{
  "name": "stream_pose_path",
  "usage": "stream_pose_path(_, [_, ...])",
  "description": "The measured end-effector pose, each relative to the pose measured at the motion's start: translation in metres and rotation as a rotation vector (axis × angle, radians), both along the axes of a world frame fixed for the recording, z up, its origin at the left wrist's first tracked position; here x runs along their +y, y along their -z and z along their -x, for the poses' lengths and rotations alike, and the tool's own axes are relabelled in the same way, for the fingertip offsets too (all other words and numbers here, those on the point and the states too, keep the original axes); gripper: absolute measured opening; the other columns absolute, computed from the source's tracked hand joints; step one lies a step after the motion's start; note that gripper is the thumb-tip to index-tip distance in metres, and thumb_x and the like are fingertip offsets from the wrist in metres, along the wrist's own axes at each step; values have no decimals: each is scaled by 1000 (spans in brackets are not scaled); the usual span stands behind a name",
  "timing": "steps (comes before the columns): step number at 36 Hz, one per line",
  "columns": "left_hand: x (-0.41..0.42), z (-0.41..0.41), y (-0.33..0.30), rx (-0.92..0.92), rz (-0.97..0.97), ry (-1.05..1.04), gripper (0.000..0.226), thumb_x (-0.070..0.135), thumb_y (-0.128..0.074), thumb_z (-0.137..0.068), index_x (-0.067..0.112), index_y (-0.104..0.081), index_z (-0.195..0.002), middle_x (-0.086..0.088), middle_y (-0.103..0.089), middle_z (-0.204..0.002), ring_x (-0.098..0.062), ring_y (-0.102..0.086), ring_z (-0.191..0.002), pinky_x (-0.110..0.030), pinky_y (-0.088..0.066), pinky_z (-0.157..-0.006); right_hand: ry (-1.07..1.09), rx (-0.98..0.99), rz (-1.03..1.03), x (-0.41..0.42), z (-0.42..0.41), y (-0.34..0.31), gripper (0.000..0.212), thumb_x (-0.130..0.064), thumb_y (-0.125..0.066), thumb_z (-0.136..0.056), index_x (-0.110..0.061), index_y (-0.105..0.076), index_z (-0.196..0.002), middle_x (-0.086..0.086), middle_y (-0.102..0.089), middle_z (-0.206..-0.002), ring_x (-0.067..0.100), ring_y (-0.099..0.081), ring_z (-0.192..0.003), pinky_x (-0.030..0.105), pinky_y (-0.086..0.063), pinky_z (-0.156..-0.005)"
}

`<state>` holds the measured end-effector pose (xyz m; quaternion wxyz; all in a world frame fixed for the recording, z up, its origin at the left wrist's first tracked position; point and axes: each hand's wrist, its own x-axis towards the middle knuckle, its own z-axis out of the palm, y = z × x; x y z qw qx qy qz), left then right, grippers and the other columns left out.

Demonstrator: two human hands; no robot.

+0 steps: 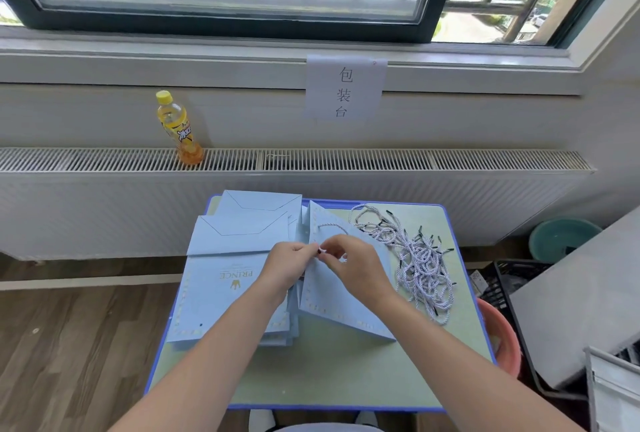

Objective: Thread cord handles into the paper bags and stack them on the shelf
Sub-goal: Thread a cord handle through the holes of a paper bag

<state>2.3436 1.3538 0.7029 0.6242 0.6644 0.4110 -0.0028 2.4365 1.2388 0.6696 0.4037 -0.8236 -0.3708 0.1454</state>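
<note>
both forearms reach forward over the small table (322,376) and meet above its middle, wrists bent slightly inward. the left hand (289,263) has its fingers curled, pinching the upper edge of the blue paper bag (341,296) that stands half opened under the hands. the right hand (349,263) faces it, thumb and forefinger pinched on the black-tipped end of a cord (330,227); the tip sits right between the two hands, at the bag's edge. from that pinch the cord arcs up and away over the bag's far flap. just left of the grip, under the left wrist, lies a stack of flat bags (228,279) printed "prince". to the right of the grip, apart from the hands, a tangled pile of cords (420,258) lies on the table. far beyond the grip, a yellow bottle (178,128) stands on the radiator (381,161), below a paper sign (344,88).
</note>
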Motion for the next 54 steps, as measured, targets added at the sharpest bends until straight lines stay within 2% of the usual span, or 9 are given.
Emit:
stream_pose_path(5, [2, 6, 1, -28, -28, -1, 40, 1, -48, -86, 24, -62, -116, -4, -54, -72, -17, -48, -69, -24, -40, -61, -94, -18, 89, -11, 0, 2, 9, -13, -67, -89, -16, -74, -94, -2, -66, -85, 0, -53, -73, 18, -42, -75])
stream_pose_path(8, [3, 9, 2, -27, 4, -11, 44, -1, -52, -86, 24, -49, -122, -12, -67, -91, -18, -57, -77, -26, -46, -67, -178, -32, 143, -21, 5, 6, 11, -11, -65, -91, -13, -74, -95, -1, -63, -86, 11, -54, -80, 28, -46, -80])
stream_pose_path(16, [6, 13, 2, -64, 126, 54, 41, -11, -47, -79, 13, -70, -104, -2, -76, -94, -26, -70, -95, -41, -51, -85, -156, -86, 199, -18, 14, 6, 15, -15, -61, -93, -17, -75, -98, 5, -65, -90, 22, -58, -88, 32, -46, -81])
stream_pose_path(25, [2, 19, -2, -187, 170, 118, 45, -11, -62, -83, 17, -66, -117, -3, -75, -103, -6, -70, -83, -11, -46, -57, 13, 83, 197, -14, 15, -4, 6, -16, -66, -88, -18, -69, -83, -15, -57, -67, 2, -52, -65, 14, -40, -65])
stream_pose_path(31, [1, 18, 9, -51, 12, 220, 8, 15, -68, -87, 16, -76, -88, 13, -70, -72, 4, -57, -61, -8, -38, -53, 76, 209, 198, -14, 18, -5, 7, -18, -64, -87, -22, -66, -82, -13, -62, -74, 3, -56, -72, 8, -39, -63])
stream_pose_path(34, [-4, 17, 15, 35, -37, 252, 19, 14, -61, -90, 5, -70, -76, 4, -57, -63, -8, -45, -58, -19, -34, -56, 120, 280, 158, -15, 21, -4, 11, -19, -66, -88, -23, -62, -79, -12, -62, -75, 0, -57, -71, 6, -39, -61])
stream_pose_path(40, [-7, 14, 12, 74, -118, 263, 22, 17, -59, -91, -2, -67, -83, -1, -56, -69, -12, -43, -62, -21, -33, -54, 208, 466, 164, -13, 16, -11, 21, -35, -62, -92, -20, -62, -79, -8, -67, -78, 12, -64, -80, 29, -48, -75])
stream_pose_path(44, [-11, 6, 8, 25, -186, 274, 21, 11, -52, -92, 4, -67, -79, -8, -59, -69, -14, -44, -65, -25, -36, -61, 221, 473, 222, -8, 6, -24, 32, -47, -66, -85, -17, -55, -79, -5, -63, -71, 11, -56, -66, 25, -38, -59])
stream_pose_path(54, [-18, -17, -8, -12, -400, 434, 24, 8, -49, -89, 9, -68, -76, -3, -58, -64, -17, -45, -60, -29, -39, -59, 232, 558, 227, -17, -21, -48, 25, -30, -70, -78, -9, -65, -90, 0, -68, -76, 13, -64, -74, 40, -59, -77])
